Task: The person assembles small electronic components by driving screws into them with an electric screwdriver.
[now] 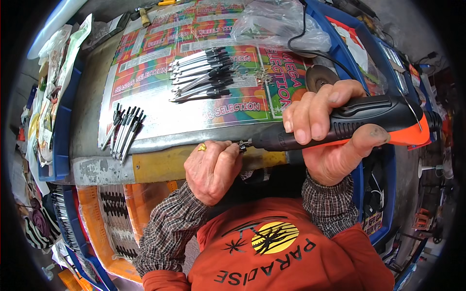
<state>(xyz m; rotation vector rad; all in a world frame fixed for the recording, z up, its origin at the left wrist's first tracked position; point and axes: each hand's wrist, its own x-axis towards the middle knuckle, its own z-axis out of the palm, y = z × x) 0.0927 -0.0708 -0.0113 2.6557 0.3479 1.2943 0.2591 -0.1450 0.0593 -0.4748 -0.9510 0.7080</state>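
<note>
A black-and-orange power driver [366, 110], clasped in the right hand [330, 161], lies almost level just on the near side of the printed sheet [155, 68], its nose aimed at the left hand [212, 169]. There the left fingers pinch a small dark part [242, 147], mostly hidden by the knuckles, right at the driver's tip; whether the bit is seated cannot be made out.

That closeness is the main hazard: a bit slipping under an off-line push could jab the bare fingertips, and a loose pinch could let the part twist or drop over the yellow table edge [162, 167], nearer the wearer than the sheet.

On the sheet's middle, a row of silver-and-black rods [199, 75] lies close together; a sleeve or the driver could knock it askew. A smaller bundle of rods [127, 131], at the sheet's near left corner, could roll off if bumped. Tiny loose pieces [264, 77], strewn to the right of the row, might scatter at a brush of the hand. Beyond the sheet's right side, a black cable [315, 52] curves past a clear plastic bag [276, 24], where it might snag.
</note>
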